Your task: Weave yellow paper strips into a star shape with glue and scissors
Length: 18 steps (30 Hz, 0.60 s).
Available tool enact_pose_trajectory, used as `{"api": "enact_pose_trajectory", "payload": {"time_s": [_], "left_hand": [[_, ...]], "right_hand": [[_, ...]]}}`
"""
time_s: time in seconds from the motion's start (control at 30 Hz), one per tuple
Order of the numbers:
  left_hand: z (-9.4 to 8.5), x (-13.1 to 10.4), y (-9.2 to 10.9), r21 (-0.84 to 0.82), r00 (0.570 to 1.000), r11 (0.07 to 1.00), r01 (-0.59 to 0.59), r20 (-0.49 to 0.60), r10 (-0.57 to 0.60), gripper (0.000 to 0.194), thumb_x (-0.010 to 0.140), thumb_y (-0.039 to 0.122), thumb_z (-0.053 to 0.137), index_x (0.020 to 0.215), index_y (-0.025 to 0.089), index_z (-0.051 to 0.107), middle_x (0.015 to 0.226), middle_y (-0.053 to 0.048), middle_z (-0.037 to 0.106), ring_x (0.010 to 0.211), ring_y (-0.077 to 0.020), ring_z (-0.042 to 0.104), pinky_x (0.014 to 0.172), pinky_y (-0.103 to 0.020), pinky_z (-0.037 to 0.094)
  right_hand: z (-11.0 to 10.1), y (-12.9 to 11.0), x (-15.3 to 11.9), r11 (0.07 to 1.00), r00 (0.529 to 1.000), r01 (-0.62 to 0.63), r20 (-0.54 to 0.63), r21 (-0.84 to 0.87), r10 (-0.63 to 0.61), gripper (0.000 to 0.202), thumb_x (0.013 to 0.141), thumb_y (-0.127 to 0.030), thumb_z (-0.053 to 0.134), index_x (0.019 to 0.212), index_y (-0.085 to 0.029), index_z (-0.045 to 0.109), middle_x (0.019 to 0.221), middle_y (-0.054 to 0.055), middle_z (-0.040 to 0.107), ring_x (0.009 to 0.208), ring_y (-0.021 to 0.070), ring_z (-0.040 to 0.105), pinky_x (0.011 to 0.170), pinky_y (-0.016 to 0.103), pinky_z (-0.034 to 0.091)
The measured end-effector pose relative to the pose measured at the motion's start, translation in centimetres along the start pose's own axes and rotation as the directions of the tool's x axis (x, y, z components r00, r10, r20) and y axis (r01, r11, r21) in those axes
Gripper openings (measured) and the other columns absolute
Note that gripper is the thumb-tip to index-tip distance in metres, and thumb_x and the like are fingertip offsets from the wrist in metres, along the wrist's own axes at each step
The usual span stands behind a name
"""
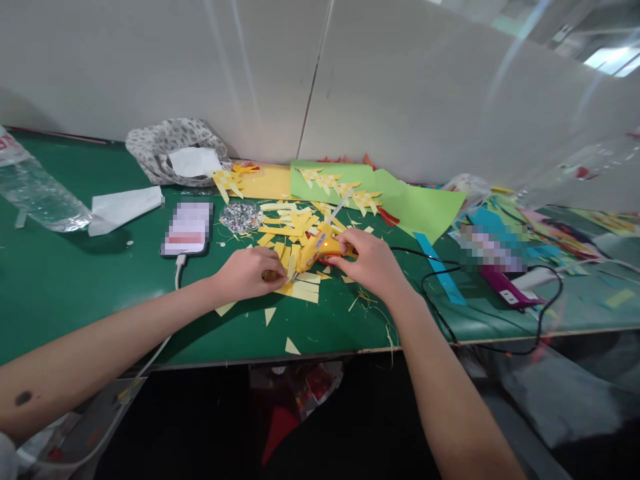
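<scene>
Seemingly gluing, my right hand (369, 259) grips a yellow plastic glue gun (319, 249), my left hand (251, 272) pinches something I can't make out, and steady aim seems needed next.

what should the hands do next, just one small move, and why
I'd probably draw the left grip back slightly before squeezing out any glue: the right grip holds the yellow glue gun with its nozzle angled down toward the pale yellow strips, and the left fingertips are right beside that nozzle, which may be hot.
</scene>
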<state>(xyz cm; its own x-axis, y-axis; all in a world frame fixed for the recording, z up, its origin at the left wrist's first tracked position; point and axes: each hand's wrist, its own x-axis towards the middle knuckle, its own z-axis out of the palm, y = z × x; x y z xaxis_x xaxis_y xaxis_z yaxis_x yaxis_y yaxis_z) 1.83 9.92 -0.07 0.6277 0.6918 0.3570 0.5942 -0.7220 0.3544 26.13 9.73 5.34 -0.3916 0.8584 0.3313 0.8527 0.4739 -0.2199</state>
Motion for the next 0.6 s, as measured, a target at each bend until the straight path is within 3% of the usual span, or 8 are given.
{"api": "enact_pose_trajectory", "payload": {"time_s": [0.4, 0.5, 0.6], "left_hand": [[0.0, 0.0, 0.1, 0.013, 1.0, 1.0, -0.016, -0.005, 0.016, 0.022, 0.08, 0.029, 0.05, 0.076, 0.02, 0.07, 0.077, -0.003, 0.068, 0.071, -0.0156, 0.061, 0.056, -0.025, 0.044], [-0.1, -0.1, 0.2, 0.034, 0.999, 0.999, -0.037, 0.001, 0.037, 0.024, 0.081, 0.031, 0.049, 0.079, 0.021, 0.07, 0.076, -0.003, 0.068, 0.071, -0.0158, 0.061, 0.053, -0.024, 0.042], [-0.5, -0.2, 0.3, 0.057, 0.996, 0.995, -0.087, 0.01, 0.086, 0.027, 0.083, 0.037, 0.047, 0.084, 0.022, 0.07, 0.076, -0.003, 0.068, 0.071, -0.0161, 0.061, 0.052, -0.025, 0.042]], "right_hand": [[-0.2, 0.4, -0.1, 1.0, 1.0, -0.01, 0.016, -0.01, 0.01, 0.027, 0.069, -0.027, 0.062, 0.067, -0.022, 0.036, 0.073, -0.002, 0.053, 0.065, 0.0136, 0.048, 0.058, 0.025, 0.033], [-0.5, 1.0, -0.1, 0.998, 0.997, -0.06, -0.053, -0.026, 0.058, 0.028, 0.067, -0.031, 0.064, 0.068, -0.022, 0.037, 0.07, -0.002, 0.052, 0.062, 0.0133, 0.047, 0.056, 0.025, 0.033], [-0.6, 1.8, -0.1, 0.982, 0.97, -0.184, -0.169, -0.033, 0.176, 0.03, 0.065, -0.035, 0.064, 0.067, -0.022, 0.037, 0.068, -0.002, 0.051, 0.059, 0.0135, 0.046, 0.054, 0.025, 0.032]]}}
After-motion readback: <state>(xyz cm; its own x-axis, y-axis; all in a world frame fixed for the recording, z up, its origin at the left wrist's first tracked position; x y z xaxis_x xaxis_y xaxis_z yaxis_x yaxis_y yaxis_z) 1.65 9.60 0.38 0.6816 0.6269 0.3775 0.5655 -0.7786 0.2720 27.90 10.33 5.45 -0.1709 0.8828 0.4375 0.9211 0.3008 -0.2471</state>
